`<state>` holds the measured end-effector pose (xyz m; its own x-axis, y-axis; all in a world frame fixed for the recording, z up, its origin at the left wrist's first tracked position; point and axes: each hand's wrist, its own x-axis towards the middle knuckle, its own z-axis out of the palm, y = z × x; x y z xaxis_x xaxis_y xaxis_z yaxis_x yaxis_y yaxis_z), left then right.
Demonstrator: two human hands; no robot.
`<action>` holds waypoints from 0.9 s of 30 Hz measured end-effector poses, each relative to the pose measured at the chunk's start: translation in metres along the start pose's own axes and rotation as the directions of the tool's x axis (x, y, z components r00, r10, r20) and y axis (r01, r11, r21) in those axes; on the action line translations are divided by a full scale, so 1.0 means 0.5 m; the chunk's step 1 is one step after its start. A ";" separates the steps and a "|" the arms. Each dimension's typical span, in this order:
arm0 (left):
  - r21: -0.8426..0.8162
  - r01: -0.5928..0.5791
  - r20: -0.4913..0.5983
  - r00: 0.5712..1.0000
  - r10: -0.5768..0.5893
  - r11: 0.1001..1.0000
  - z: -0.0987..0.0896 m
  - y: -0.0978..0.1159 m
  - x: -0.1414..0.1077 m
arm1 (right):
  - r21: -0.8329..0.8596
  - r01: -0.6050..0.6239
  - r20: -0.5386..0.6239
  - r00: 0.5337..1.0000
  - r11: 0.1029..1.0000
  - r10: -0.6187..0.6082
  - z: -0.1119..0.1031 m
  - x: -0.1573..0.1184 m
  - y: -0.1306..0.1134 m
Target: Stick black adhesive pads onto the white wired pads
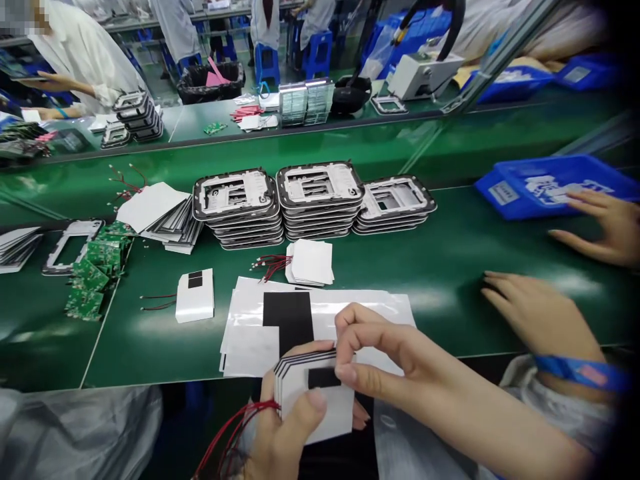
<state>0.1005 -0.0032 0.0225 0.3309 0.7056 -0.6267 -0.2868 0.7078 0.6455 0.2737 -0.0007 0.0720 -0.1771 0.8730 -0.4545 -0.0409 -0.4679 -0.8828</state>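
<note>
My left hand (285, 427) grips a stack of thin white panels (330, 417) with red wires (223, 433) trailing from its left side. A black rectangle (323, 378) lies on the top panel, beside my left thumb. My right hand (380, 353) is pinched at the stack's upper right corner; whatever is between its fingertips is hidden. Under and beyond the stack are glossy white sheets (245, 343) with a black patch (287, 310). Farther off lie a single wired panel (195, 303) with two black squares and a small pile of wired panels (310, 261).
Stacked device frames (240, 190) stand along the back beside fanned white panels (155, 207). Green circuit boards (95, 280) lie left. At right, another person's hands (545, 313) are near a blue bin (510, 197) of white parts. A green ledge (320, 143) runs behind.
</note>
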 end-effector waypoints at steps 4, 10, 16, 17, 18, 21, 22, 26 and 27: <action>0.050 -0.042 -0.095 0.994 0.047 0.998 0.007 -0.001 -0.004 | 0.013 -0.004 -0.004 1.000 1.000 0.004 0.003 -0.001 0.000; 0.042 -0.034 -0.063 0.997 0.036 0.999 0.002 -0.008 0.001 | 0.025 0.006 -0.020 1.000 1.000 -0.005 0.004 -0.001 0.009; 0.031 -0.091 -0.072 0.993 0.093 0.995 0.006 -0.007 0.003 | -0.024 0.025 -0.031 0.999 0.999 -0.026 0.005 -0.005 0.008; 0.029 -0.101 -0.079 0.991 0.103 0.994 0.007 -0.007 0.003 | -0.032 0.028 -0.035 0.999 0.999 -0.030 0.004 -0.006 0.008; 0.028 -0.107 -0.088 0.990 0.109 0.994 0.008 -0.007 0.002 | -0.042 0.030 -0.040 0.999 0.999 -0.031 0.004 -0.006 0.008; 0.028 -0.099 -0.112 0.988 0.102 0.995 0.008 -0.008 0.001 | -0.074 0.032 -0.054 0.998 0.997 -0.036 0.004 -0.005 0.010; 0.030 -0.093 -0.118 0.988 0.096 0.995 0.008 -0.007 0.001 | -0.081 0.030 -0.057 0.998 0.996 -0.035 0.004 -0.005 0.010; 0.084 -0.105 -0.065 0.992 0.110 0.991 0.007 -0.001 -0.001 | -0.090 -0.003 -0.056 0.998 0.996 -0.002 0.008 -0.006 0.006; 0.108 -0.118 -0.042 0.992 0.123 0.987 0.007 0.001 -0.001 | -0.090 -0.017 -0.058 0.998 0.996 0.012 0.010 -0.007 0.004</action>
<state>0.1031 -0.0033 0.0246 0.2550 0.7881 -0.5603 -0.2252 0.6119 0.7582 0.2694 -0.0057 0.0724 -0.1200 0.8737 -0.4714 0.0505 -0.4688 -0.8819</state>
